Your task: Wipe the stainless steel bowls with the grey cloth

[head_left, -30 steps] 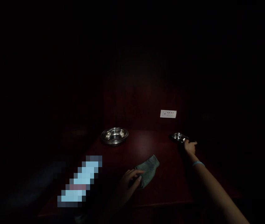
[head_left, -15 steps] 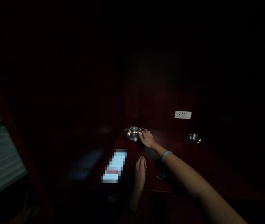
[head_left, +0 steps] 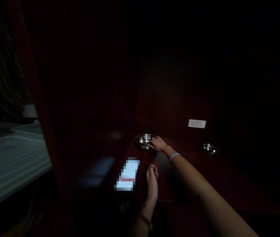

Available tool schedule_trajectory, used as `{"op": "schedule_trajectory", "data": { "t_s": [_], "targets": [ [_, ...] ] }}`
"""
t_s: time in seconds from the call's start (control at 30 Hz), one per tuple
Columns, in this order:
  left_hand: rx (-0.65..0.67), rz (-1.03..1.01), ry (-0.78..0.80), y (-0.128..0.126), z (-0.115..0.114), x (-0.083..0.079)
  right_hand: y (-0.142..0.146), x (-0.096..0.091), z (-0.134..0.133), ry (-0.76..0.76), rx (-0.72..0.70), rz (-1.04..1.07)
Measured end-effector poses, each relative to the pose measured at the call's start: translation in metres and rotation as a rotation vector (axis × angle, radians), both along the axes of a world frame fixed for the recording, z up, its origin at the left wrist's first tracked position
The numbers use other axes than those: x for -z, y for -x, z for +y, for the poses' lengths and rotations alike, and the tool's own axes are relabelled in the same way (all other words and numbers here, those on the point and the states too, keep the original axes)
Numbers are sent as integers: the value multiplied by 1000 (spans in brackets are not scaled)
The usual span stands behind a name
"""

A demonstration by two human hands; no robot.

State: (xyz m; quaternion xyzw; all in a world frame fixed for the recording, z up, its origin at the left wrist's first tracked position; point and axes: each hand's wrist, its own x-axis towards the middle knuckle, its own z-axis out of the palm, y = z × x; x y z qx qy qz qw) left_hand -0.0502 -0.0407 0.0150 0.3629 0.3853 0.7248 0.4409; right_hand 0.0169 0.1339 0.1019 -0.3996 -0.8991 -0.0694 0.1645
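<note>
My right hand (head_left: 158, 144) reaches to the back left of the dark red table, its fingers bent over the right rim of a shallow shiny steel bowl (head_left: 143, 141). The thumb side rests at the bowl's near edge. Lower down, my left hand (head_left: 152, 171) hangs over the front of the table with its fingers curled inward, and nothing shows in it. Just left of that hand lies a lit phone (head_left: 128, 174), its screen blurred out. A smaller steel bowl (head_left: 210, 149) stands apart at the right.
A white wall socket (head_left: 197, 123) is on the dark red back panel. At the left, beyond a wooden upright (head_left: 41, 108), are stacked pale plastic trays or lids (head_left: 13, 158). The surroundings are very dark.
The view has swung a little left, showing more of the stacked trays. My right hand's fingers have bent further over the bowl's rim. My left hand stays curled near the phone.
</note>
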Motion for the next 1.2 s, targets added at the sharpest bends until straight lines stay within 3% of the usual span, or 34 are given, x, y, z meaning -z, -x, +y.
{"op": "schedule_trajectory", "data": {
  "t_s": [0.2,0.4,0.6,0.67,0.8,0.9,0.97,1.07,1.2],
  "targets": [
    [7,-30,-5,-1,1,2,-2,-17,-6,-155,6,-143],
    [10,-26,-26,0,5,7,-4,-34,-18,-260,13,0],
    [42,-23,-32,1,5,6,-39,-45,-67,-407,-10,155],
    [63,-93,0,0,3,4,-60,-38,-93,-416,-17,113],
    [235,-221,6,-3,2,0,-98,-10,-143,-381,-103,-74],
    [377,-254,48,-8,5,0,-110,13,-171,-342,-163,-162],
    [386,-265,108,-10,8,0,-113,23,-185,-330,-155,-142],
    [302,-349,122,-9,10,1,-112,33,-200,-329,-7,54],
    [186,-487,67,-3,12,0,-109,59,-212,-311,382,521]
  ]
}}
